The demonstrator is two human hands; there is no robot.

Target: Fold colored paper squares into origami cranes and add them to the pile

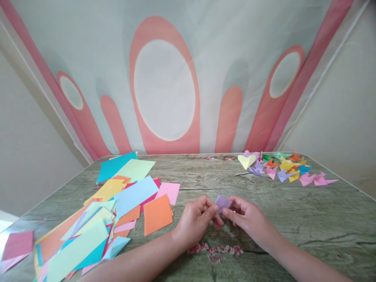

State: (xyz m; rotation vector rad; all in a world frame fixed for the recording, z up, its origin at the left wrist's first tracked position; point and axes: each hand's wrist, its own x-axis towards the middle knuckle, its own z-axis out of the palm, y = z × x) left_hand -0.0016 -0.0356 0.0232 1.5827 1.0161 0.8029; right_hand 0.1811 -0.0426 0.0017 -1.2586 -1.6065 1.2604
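Note:
A small folded piece of purple paper (223, 203) is held up between both hands, a little above the wood-grain table (199, 176). My left hand (198, 215) pinches its left corner between thumb and fingers. On the other side, my right hand (243, 213) grips the right edge with the thumb in front and the fingers behind. The fingers partly cover the paper's lower edge. Nearest to my left hand lies a square of orange paper (158, 215).
Loose coloured sheets, among them a light blue strip (136, 196) and a pale green strip (78, 250), spread over the table's left side. Several folded paper figures (283, 174) stand at the back right, beside a pale yellow folded piece (246, 161). A patterned backdrop (164, 147) rises behind.

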